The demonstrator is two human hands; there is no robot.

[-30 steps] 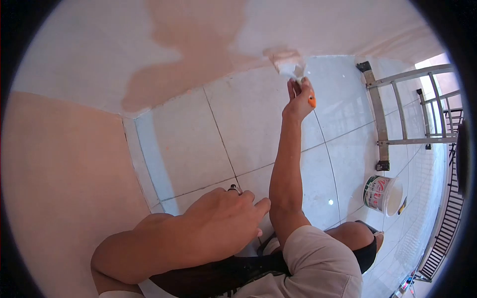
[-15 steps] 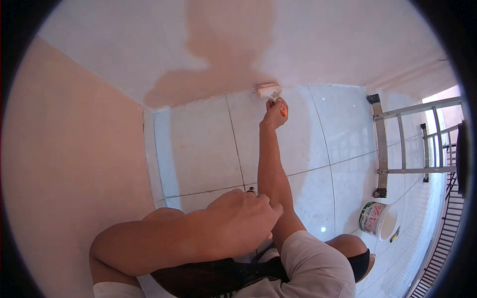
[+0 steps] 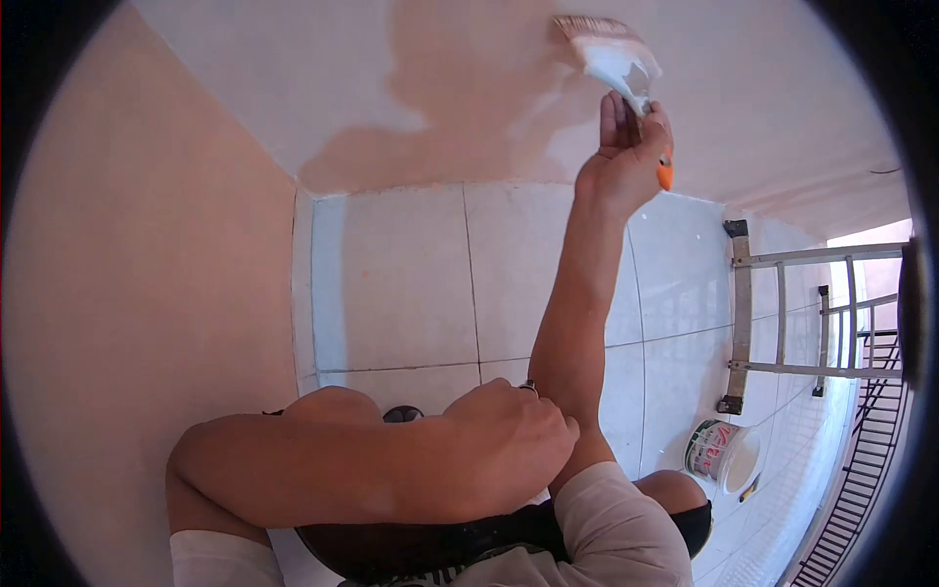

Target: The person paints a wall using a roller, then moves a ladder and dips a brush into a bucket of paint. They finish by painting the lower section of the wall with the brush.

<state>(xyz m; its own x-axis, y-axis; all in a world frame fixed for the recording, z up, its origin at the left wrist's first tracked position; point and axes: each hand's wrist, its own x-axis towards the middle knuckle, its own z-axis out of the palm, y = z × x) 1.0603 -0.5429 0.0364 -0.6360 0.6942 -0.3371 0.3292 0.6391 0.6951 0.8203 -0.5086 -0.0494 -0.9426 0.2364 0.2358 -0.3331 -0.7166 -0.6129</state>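
Against the wall, the raised right hand grips a paintbrush.

A white paint bucket with green and red lettering stands on the pale floor tiles, just beside the foot of a metal ladder that lies toward the right edge. Past the ladder runs a dark metal railing — thin upright bars along the floor's far border. On the left a peach-coloured wall meets the tiles at a corner — bare and uniformly tinted.
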